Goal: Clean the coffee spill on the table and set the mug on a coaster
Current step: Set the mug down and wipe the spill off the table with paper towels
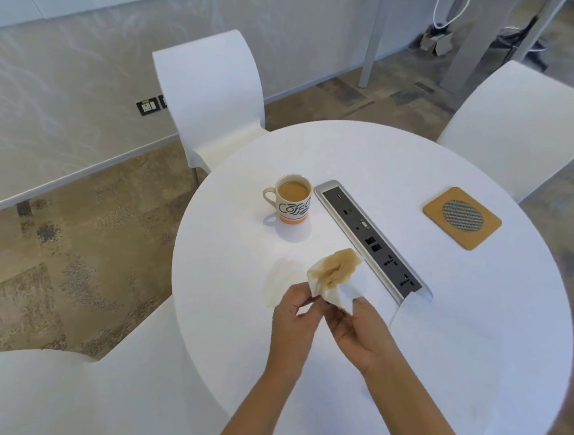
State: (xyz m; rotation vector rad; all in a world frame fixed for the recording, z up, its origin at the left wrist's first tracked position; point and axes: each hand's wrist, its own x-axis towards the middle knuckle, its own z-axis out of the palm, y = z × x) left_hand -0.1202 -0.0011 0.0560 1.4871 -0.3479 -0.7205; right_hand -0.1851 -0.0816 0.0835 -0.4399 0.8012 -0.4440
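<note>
- Step in hand, by judgement: wiping phase, tissue [335, 275] being refolded or turned between passes.
- Left hand [291, 314] pinching tissue's near-left edge; right hand [360, 331] pinching its lower right corner, fingers curled.
- Tissue held just above table [457, 307], far part soaked brown.
- Faint pale stain [276, 280] on table just left of tissue; spill apparently not fully gone.
- Mug [292, 198] upright, full of coffee, standing on bare table left of socket strip [369, 238].
- Coaster [462, 217] well apart, right of strip.
- Next call: clean face of tissue down onto stain; then a level lift of mug over strip to coaster.

Tissue [335, 275] white, stained brown; coaster [462, 217] tan, grey mesh.
</note>
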